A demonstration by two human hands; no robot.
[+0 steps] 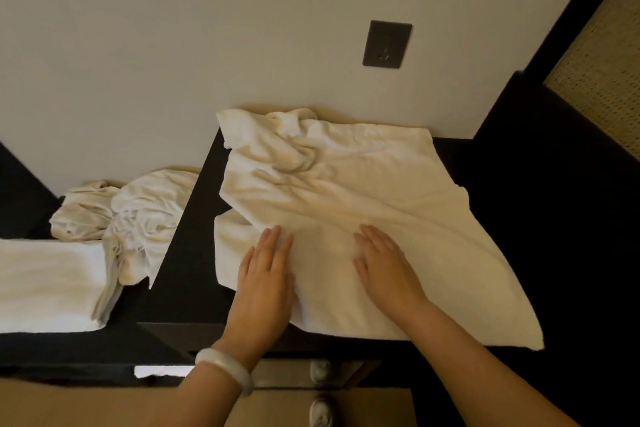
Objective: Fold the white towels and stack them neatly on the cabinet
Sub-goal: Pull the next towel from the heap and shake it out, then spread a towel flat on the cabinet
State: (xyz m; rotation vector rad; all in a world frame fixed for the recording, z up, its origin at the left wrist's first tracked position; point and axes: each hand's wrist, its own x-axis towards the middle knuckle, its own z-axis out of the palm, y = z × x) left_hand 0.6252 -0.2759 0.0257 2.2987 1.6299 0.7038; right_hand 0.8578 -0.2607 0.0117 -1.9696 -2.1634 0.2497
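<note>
A white towel [363,184] lies spread and wrinkled over the top of the dark cabinet [187,253], its far end bunched against the wall and its near right corner hanging over the front edge. My left hand [266,274] rests flat on the towel's near left part, fingers straight. My right hand [384,263] presses flat on the towel a little to the right, fingers straight too. A stack of folded white towels [48,284] sits on a lower dark surface at the left. Behind it lies a heap of crumpled white towels [131,211].
A dark wall socket [387,44] sits on the pale wall above the cabinet. A dark frame and a woven panel [602,55] stand at the right. White shoes [320,409] show on the floor below the cabinet's front edge. A pale bangle [225,369] circles my left wrist.
</note>
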